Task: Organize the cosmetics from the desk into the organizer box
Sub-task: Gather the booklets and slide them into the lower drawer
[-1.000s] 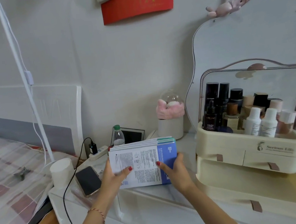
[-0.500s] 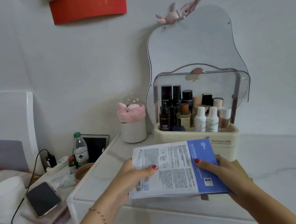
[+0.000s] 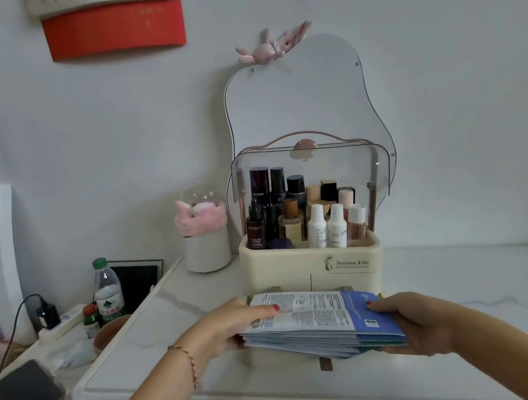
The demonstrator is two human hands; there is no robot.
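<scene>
- Stack of sheet-mask packets [image 3: 321, 322]: flat, glossy sachets, white with fine print and a blue band at the right end; edges fanned slightly at the front. Held level, just in front of the organizer box and above its pulled-out bottom drawer, which is mostly hidden beneath the stack.
- Left hand [image 3: 227, 326]: closed on the stack's left end, thumb on top, fingers underneath.
- Right hand [image 3: 416, 324]: closed on the blue right end, thumb on top, palm cupping the underside.
- Organizer box [image 3: 312, 273]: cream plastic body with small drawers, clear domed lid raised; upper tray full of upright bottles [image 3: 303, 218] in glass and plastic, dark, amber and white.
- Desk [image 3: 183, 309]: white, marble-veined, smooth.
- Handling note (judgement): the packets are slick and likely to slide apart; square the edges, keep both ends pinched, lower the stack flat into the drawer, and release only once it rests inside the walls.
</scene>
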